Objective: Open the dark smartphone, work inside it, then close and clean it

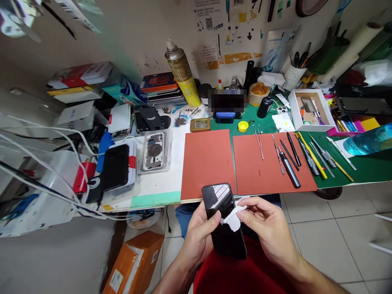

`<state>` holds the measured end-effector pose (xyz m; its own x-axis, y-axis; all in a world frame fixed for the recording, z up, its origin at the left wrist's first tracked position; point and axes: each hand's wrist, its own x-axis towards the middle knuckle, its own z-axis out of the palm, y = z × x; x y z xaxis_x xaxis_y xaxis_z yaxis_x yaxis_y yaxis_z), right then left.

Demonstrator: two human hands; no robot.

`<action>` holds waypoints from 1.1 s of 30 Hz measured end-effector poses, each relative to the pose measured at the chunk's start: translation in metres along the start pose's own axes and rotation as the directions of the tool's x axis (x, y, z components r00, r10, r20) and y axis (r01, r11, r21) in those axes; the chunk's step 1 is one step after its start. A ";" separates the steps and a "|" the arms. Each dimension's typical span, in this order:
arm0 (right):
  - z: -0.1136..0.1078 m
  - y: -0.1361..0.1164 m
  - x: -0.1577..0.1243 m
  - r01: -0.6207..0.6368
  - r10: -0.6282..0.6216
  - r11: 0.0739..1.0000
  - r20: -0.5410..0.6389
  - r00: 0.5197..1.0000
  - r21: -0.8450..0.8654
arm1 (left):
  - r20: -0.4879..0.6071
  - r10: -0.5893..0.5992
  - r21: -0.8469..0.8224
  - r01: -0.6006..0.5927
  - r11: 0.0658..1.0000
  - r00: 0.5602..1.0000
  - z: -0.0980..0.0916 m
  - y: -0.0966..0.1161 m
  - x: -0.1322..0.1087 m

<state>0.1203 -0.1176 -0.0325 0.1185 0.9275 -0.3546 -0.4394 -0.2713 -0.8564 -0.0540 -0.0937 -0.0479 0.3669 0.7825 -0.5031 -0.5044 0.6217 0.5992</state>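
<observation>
A black smartphone is held tilted above my lap, just off the table's front edge. My left hand grips its left side, with the thumb resting over the dark glass. Between the thumb and fingers of my right hand is a crumpled white tissue, lying against the phone's right part. Light reflects off the upper part of the glass. The fingers of my left hand behind the phone are hidden.
Two reddish-brown mats lie on the table. Tweezers, a screwdriver and several pens and blades rest at the right. An opened phone body sits in a plastic tray at left, near another black phone. White cables hang at far left.
</observation>
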 end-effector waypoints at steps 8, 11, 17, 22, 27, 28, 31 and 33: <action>0.006 -0.008 0.001 0.245 -0.279 0.919 -0.072 0.958 -0.308 | -0.016 -0.030 0.047 0.030 0.998 0.999 0.001 0.002 -0.003; 0.008 -0.007 0.000 0.270 -0.321 0.893 -0.089 0.943 -0.359 | -0.019 -0.016 0.057 0.017 0.998 1.000 0.001 0.001 -0.004; 0.012 -0.012 0.010 0.289 -0.332 0.914 -0.113 0.937 -0.286 | -0.012 -0.004 0.124 0.006 0.992 1.000 -0.003 -0.002 -0.005; 0.013 -0.016 0.015 0.259 -0.288 0.943 -0.123 0.950 -0.210 | -0.012 -0.015 0.159 0.016 0.987 1.000 -0.005 -0.004 -0.006; 0.012 -0.011 0.008 0.219 -0.258 0.950 -0.167 0.951 -0.223 | -0.018 -0.017 0.155 0.020 0.988 1.000 -0.006 -0.005 -0.006; 0.012 -0.010 0.008 0.221 -0.261 0.950 -0.172 0.950 -0.222 | -0.018 -0.020 0.157 0.022 0.987 1.000 -0.006 -0.006 -0.006; 0.013 -0.012 0.012 0.233 -0.267 0.953 -0.169 0.949 -0.195 | -0.013 -0.024 0.172 0.026 0.985 1.000 -0.007 -0.007 -0.006; 0.013 -0.012 0.013 0.230 -0.262 0.956 -0.179 0.948 -0.182 | -0.008 -0.028 0.182 0.029 0.983 1.000 -0.007 -0.008 -0.006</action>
<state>0.1152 -0.0991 -0.0222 0.3869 0.9046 -0.1787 -0.2308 -0.0927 -0.9686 -0.0573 -0.1040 -0.0538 0.3746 0.7648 -0.5243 -0.3429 0.6396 0.6880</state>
